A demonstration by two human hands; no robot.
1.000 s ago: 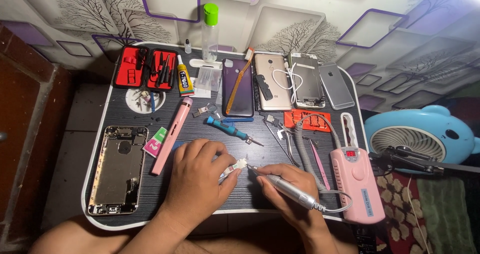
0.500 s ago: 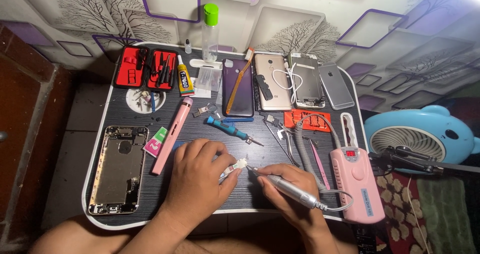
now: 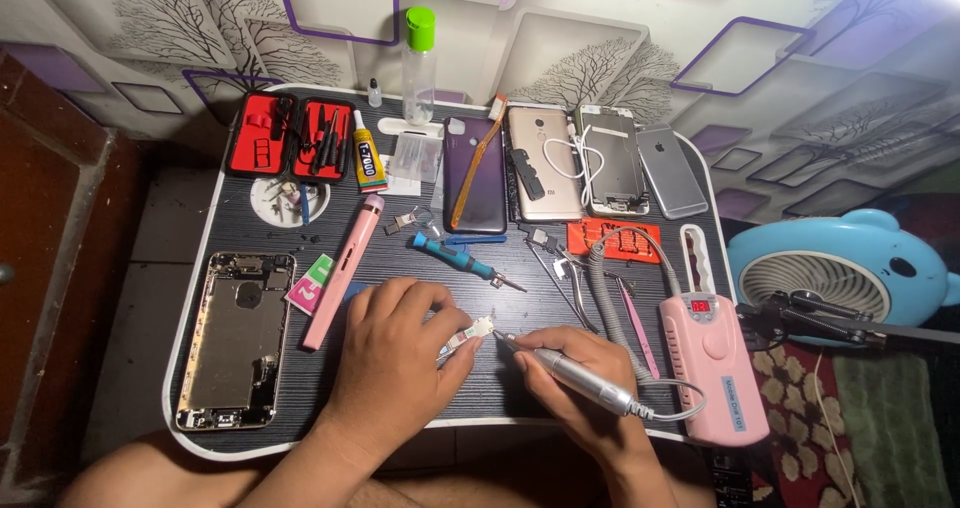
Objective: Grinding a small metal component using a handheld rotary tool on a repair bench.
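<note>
Currently, head view, items by size:

- Tabletop (image 3: 200, 258): black ribbed tray w/ white rim, carries all parts and tools.
- Blue fan (image 3: 850, 268): off the tabletop's right edge, on patterned fabric.
- Pink control box (image 3: 712, 363): right side, lit red display; coiled cord runs from it to the handpiece.
- Phone chassis (image 3: 235, 340): stripped, metal, lying flat at the left, well apart from both hands.
- Phones (image 3: 545, 163): a row of four along the back edge, approx. centre to right.
- Red tool case (image 3: 290, 138): open, back left; glue tube just beside it.
- Pink pen-shaped tool (image 3: 343, 268): diagonal, just left of the left hand.
- Left hand (image 3: 395, 353): palm down, front centre; fingers closed on a small part, pinning it at the tabletop.
- Right hand (image 3: 570, 368): fingers wrapped round the handpiece, pencil grip.
- Rotary handpiece (image 3: 580, 376): silver, tilted; tip points left and sits at the part's edge.
- Blue screwdriver (image 3: 455, 256): behind the hands, loose.
- Small part (image 3: 478, 330): pale, metallic, between the two hands, held at the left fingertips; detail too small to tell.
</note>
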